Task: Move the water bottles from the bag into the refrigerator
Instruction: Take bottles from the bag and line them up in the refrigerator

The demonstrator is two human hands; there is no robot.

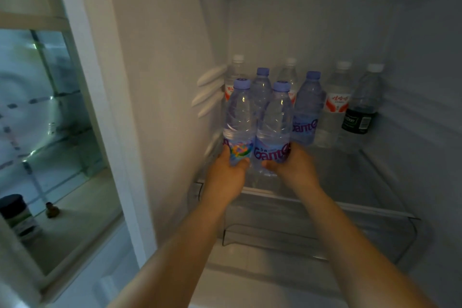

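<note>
A: Each hand grasps a bottle low on its label — left hand (226,170) on the left bottle (238,120), right hand (293,166) on the right bottle (275,127) — both upright over the fridge shelf (350,177).

B: Risk?

A: The row behind (308,110) stands close. Push in too far and the held bottles could knock one over; the low grip might let the tops tip.

B: The shelf?

A: Clear, smooth, so bottles may slide. Room stays free front right. The bag isn't in view. On the left, a door shelf (75,212) holds a dark jar (17,215).
</note>
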